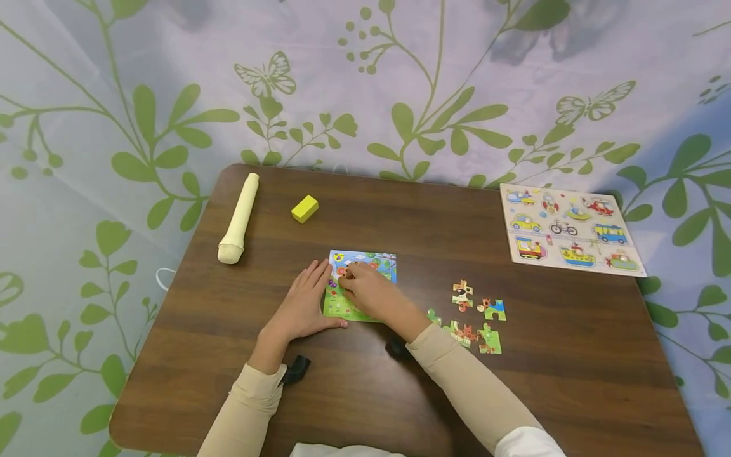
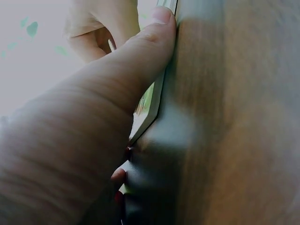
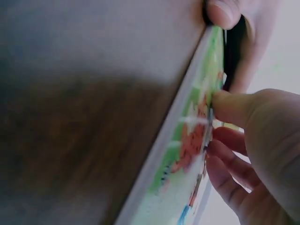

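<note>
A colourful jigsaw puzzle board [image 1: 342, 310] lies on the table, with a picture of animals on green grass. My left hand [image 1: 301, 303] rests along its left side, fingers straight, with the thumb [image 2: 150, 40] against its near edge. Over the middle of the board, my right hand [image 1: 374, 291] pinches a puzzle piece [image 3: 207, 129] between thumb and fingertips, right at the board's surface. The fingers hide most of that piece. Several loose puzzle pieces [image 1: 492, 310] lie to the right of the board, some partly behind the right forearm.
A yellow block [image 1: 305, 209] and a cream toy microphone [image 1: 240, 219] lie at the back left of the brown table [image 1: 434, 222]. A wooden vehicle puzzle board [image 1: 571, 230] is at the back right. Behind the table hangs a leaf-patterned cloth [image 1: 365, 82].
</note>
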`<state>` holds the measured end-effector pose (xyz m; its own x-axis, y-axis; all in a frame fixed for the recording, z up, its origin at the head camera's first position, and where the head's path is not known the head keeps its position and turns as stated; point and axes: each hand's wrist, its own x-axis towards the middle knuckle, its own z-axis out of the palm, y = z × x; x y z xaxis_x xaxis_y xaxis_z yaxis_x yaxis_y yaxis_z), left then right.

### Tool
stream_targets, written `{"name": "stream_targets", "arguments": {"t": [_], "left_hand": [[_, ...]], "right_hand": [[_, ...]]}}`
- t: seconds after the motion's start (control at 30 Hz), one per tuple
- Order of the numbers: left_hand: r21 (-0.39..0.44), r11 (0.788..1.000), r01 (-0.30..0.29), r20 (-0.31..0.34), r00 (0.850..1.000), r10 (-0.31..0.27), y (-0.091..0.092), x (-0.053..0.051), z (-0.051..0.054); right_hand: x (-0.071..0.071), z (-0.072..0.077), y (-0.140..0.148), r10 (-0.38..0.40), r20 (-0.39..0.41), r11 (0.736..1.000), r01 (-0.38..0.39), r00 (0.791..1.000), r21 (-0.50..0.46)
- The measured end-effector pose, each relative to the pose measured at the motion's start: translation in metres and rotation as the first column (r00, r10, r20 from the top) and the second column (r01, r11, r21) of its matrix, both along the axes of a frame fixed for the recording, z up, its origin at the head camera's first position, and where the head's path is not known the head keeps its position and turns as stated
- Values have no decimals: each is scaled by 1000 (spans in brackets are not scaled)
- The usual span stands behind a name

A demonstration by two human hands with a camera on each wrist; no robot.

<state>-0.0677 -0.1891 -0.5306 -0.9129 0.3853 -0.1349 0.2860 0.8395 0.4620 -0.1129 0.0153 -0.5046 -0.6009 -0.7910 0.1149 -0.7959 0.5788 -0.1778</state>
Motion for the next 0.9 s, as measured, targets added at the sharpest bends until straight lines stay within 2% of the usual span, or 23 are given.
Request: {"name": "stream_targets", "arguments": {"t": [0.1,0.17,0.3,0.43,0.53,0.63,0.8,0.9], "left_hand": [[-15,1000,3,-11,1000,-3,1,0,0],[-24,1000,7,-8,1000,-7,2,0,0],[-24,1000,12,0,1000,-12,3,-1,0],[-19,1000,-3,-8,1000,3,4,-2,-1],[-1,1000,-9,-16,1000,9,6,-3,-1],[1,1000,-17,-2,1000,17,5,-2,-2],[-6,1000,-28,8,1000,28,3,0,-3],[-6,1000,-23,1,1000,23,1,0,-4]], "right_hand": [[1,1,2,-3,9,1000,3,1000,10],[1,2,4,-30,71,1000,29,997,10],[0,6,12,-86,212,996,84,973,17],[-4,13,26,-116,275,992,123,954,-9],[-7,24,57,-191,328,975,217,925,-44],[-8,32,106,-296,381,940,337,876,-43],[0,28,190,-449,398,884,463,800,65],[8,20,221,-496,395,863,488,773,129]]}}
